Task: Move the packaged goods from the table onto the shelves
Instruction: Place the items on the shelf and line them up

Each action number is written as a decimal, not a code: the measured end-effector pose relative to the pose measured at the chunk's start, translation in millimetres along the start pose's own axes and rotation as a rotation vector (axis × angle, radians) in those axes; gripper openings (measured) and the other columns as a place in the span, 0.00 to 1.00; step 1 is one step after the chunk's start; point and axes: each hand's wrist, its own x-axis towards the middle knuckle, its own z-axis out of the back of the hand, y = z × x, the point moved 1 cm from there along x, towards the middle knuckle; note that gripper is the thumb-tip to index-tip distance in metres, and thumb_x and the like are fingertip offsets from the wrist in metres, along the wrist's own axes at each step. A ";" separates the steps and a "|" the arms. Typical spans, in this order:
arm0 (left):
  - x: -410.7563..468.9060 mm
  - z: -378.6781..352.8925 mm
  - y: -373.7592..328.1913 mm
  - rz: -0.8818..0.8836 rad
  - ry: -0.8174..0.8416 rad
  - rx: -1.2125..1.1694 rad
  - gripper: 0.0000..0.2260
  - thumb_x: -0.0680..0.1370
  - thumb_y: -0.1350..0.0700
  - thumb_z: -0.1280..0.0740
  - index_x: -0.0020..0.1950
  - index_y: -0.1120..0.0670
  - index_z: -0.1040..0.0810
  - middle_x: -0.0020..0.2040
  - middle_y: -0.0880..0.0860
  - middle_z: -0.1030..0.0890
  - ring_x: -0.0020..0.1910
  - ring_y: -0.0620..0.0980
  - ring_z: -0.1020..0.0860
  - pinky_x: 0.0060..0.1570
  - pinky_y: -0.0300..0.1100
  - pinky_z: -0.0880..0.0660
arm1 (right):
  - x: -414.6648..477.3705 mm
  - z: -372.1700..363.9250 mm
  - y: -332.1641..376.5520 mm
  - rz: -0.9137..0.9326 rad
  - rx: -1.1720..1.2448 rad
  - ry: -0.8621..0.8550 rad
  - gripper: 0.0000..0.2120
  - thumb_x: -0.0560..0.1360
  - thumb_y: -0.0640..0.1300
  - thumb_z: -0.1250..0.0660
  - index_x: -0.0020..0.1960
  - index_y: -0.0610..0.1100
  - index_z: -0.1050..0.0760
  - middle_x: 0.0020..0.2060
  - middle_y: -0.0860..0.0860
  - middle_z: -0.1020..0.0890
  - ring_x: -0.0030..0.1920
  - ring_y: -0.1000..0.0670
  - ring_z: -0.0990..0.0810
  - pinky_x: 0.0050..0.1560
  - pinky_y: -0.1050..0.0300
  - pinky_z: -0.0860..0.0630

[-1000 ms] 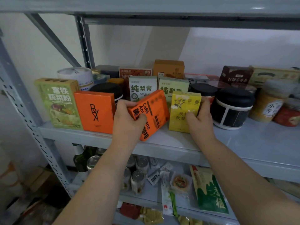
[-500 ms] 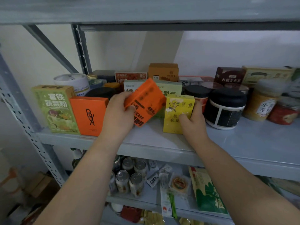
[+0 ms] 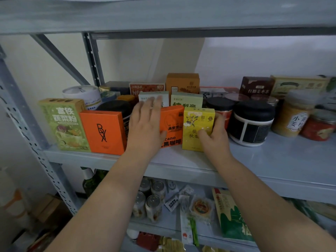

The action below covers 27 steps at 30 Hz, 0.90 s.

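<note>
At frame centre the upright orange coffee box stood just right of the left grip, whose straight fingers pressed it, and touched the yellow box that the right grip pinched.

Orange coffee box: upright on the shelf, black lettering facing out. Its left part is hidden behind the straight fingers of the left hand, and the thumb is on its front.
Yellow box: upright, touching the orange coffee box's right side. The right hand has its fingers round the box's right edge and its thumb on the front.
</note>
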 end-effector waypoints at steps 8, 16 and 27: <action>18.2 -14.1 7.5 -0.066 0.115 0.397 0.29 0.76 0.59 0.35 0.76 0.61 0.37 0.73 0.62 0.31 0.72 0.62 0.32 0.71 0.58 0.37 | 3.0 -4.7 -0.2 0.042 -0.104 0.013 0.35 0.70 0.42 0.32 0.76 0.52 0.38 0.65 0.50 0.27 0.61 0.52 0.27 0.61 0.52 0.27; 17.1 -30.2 13.0 -0.053 0.143 0.278 0.37 0.75 0.59 0.31 0.79 0.58 0.45 0.77 0.64 0.39 0.78 0.66 0.44 0.77 0.62 0.44 | 7.8 -10.9 -8.5 0.135 -0.277 0.014 0.37 0.75 0.40 0.29 0.79 0.51 0.41 0.68 0.48 0.27 0.67 0.52 0.30 0.68 0.53 0.32; 12.2 -35.4 17.9 -0.012 0.174 0.235 0.46 0.73 0.57 0.28 0.81 0.53 0.56 0.80 0.61 0.47 0.80 0.65 0.52 0.77 0.64 0.48 | 6.8 -15.8 -11.3 0.105 -0.389 0.041 0.40 0.76 0.41 0.28 0.81 0.52 0.45 0.68 0.44 0.31 0.66 0.44 0.28 0.63 0.51 0.29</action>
